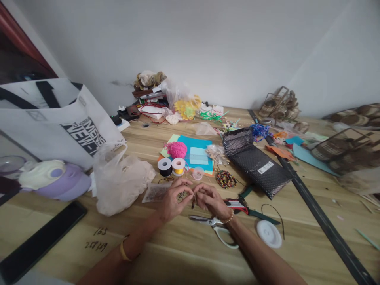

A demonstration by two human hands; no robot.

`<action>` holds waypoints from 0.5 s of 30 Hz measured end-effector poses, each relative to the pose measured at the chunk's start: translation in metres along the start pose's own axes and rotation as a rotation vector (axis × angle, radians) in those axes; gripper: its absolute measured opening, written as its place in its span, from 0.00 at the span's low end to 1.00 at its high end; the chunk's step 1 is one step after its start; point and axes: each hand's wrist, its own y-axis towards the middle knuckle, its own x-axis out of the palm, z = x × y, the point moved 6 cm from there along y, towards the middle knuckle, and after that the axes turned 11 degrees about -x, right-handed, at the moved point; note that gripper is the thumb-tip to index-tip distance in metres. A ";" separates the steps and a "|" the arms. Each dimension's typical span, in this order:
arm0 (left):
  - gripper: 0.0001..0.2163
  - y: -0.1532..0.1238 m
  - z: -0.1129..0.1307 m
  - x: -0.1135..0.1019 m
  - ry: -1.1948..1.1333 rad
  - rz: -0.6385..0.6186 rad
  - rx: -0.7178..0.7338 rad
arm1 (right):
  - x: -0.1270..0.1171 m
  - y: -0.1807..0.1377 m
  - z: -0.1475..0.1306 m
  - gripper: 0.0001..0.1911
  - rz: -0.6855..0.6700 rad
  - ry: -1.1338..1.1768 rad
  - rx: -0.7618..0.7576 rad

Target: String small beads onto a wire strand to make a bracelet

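Observation:
My left hand point(177, 202) and my right hand point(211, 201) meet over the table, thumb and finger pinched on each. Between their fingertips is a thin cord point(194, 196); a small dark bit hangs below it, too small to name. Small beads point(181, 195) show through the curl of my left hand. Beside that hand lies a clear plastic packet point(156, 192). White-handled scissors point(224, 236) lie partly under my right wrist. A coil of multicoloured beads point(226, 179) rests beyond my right hand, and a clear round spool point(198, 173) stands just past the fingertips.
Black thread point(165, 168) and yellow thread point(178, 166) spools stand before pink yarn point(177, 150). Pliers point(261, 215), a white disc-like spool point(268, 234) and a black bubble mailer point(258, 162) lie right. Leftward are a plastic bag point(118, 182) and a white tote point(53, 122).

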 end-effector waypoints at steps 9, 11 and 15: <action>0.04 0.003 -0.009 0.003 0.018 -0.022 -0.050 | -0.005 0.002 0.004 0.15 0.041 -0.077 0.055; 0.04 0.003 -0.010 0.003 0.015 -0.026 -0.046 | -0.007 0.002 0.006 0.16 0.041 -0.085 0.067; 0.04 0.003 -0.010 0.002 0.002 -0.027 -0.043 | -0.008 0.001 0.007 0.16 0.034 -0.106 0.101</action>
